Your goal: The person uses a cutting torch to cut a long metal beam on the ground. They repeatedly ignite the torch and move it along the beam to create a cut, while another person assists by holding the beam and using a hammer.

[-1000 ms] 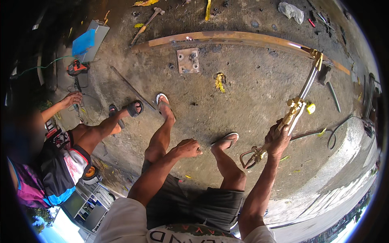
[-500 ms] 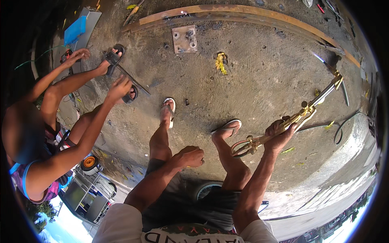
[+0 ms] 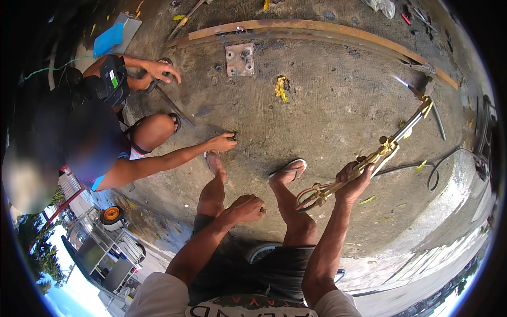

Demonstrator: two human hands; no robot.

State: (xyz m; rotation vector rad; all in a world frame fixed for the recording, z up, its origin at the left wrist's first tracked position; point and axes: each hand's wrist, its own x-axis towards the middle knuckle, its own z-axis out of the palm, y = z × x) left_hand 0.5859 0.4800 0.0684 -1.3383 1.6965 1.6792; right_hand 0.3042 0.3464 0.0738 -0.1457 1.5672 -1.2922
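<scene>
My right hand [image 3: 355, 179] is wrapped round the handle of a brass cutting torch [image 3: 388, 148], to the right of my knees. The torch points up and to the right, and a blue-white flame [image 3: 400, 80] burns at its tip. Hoses [image 3: 404, 167] run from its rear end. My left hand [image 3: 247, 208] is closed above my lap, by my left knee; whatever is in its fingers is too small to make out. Ahead on the ground lies a square steel plate [image 3: 240, 59] with round holes or nuts near its corners, apart from both hands.
Long rusty steel bars [image 3: 317, 27] cross the far ground. A co-worker crouches at left, one hand [image 3: 224, 141] at a small dark thing near my left foot. A dark rod [image 3: 175, 105], yellow leaves [image 3: 281, 89] and a blue sheet [image 3: 108, 39] lie on the concrete.
The co-worker has leaned in, reaching a hand toward my left foot; a black boxy thing now shows by their head. The view has shifted slightly. My hands keep their holds.
</scene>
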